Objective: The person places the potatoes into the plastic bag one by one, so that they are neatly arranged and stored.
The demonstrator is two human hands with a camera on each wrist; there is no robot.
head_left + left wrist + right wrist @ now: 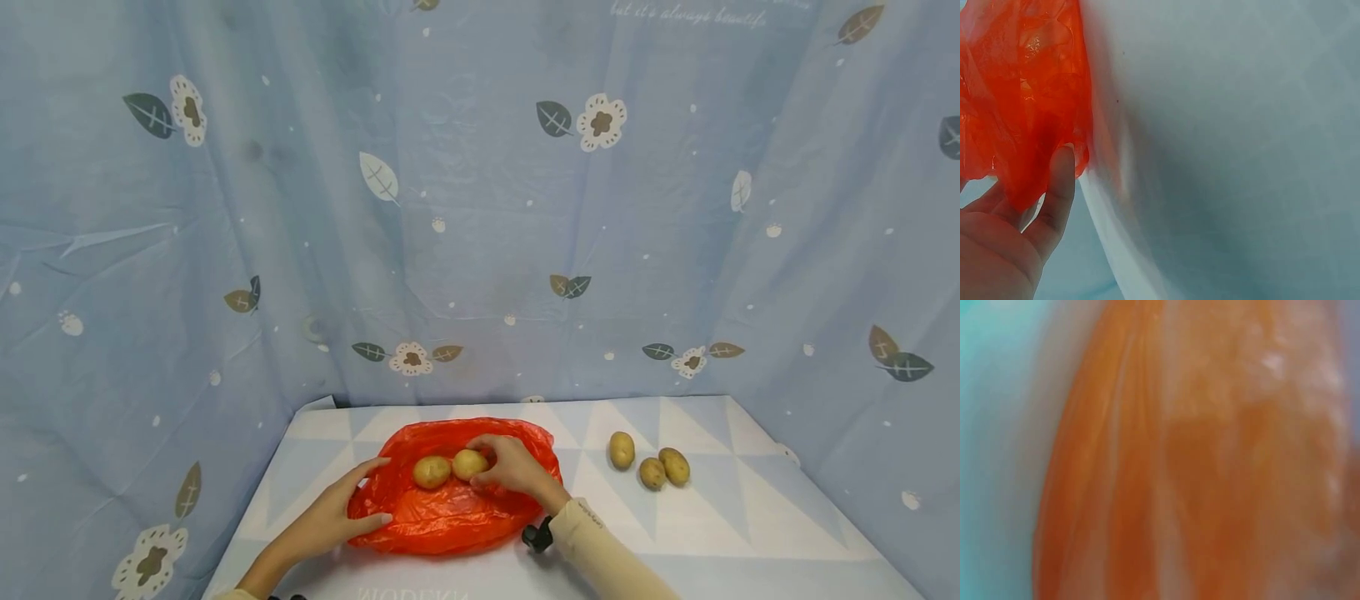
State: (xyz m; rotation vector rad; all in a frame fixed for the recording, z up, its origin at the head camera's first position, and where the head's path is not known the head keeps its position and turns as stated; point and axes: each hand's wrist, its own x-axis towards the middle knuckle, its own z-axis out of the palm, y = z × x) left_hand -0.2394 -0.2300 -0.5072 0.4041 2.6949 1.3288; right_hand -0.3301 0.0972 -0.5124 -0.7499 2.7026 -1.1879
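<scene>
Potato (pixel 469 465) lies within the spread mouth of a red plastic bag (pixel 442 527), and in the head view I see the right hand (pixel 512 467) pinching it, thumb at the near side and fingers curved over the far side. Just beside it, toward the left, a second potato (pixel 432 472) sits in the same bag. I have the left hand (pixel 336 510) at the bag's left edge, its thumb and fingers spread well apart and touching the red film; the left wrist view shows the plastic hanging between them. My right wrist view is a blur of orange-red folds, so I cannot check the pinch from there. Over to the right, well apart from the bag, three more potatoes rest on the tabletop (pixel 600 529): an upright-looking oval one (pixel 622 450) near the bag side, and a smaller one (pixel 652 473) close against a longer one (pixel 676 467). I make out pale blue and white triangles on the tabletop covering, and behind it a blue curtain (pixel 480 250) printed with leaves and flowers. A beige sleeve (pixel 600 546) covers the right forearm.
</scene>
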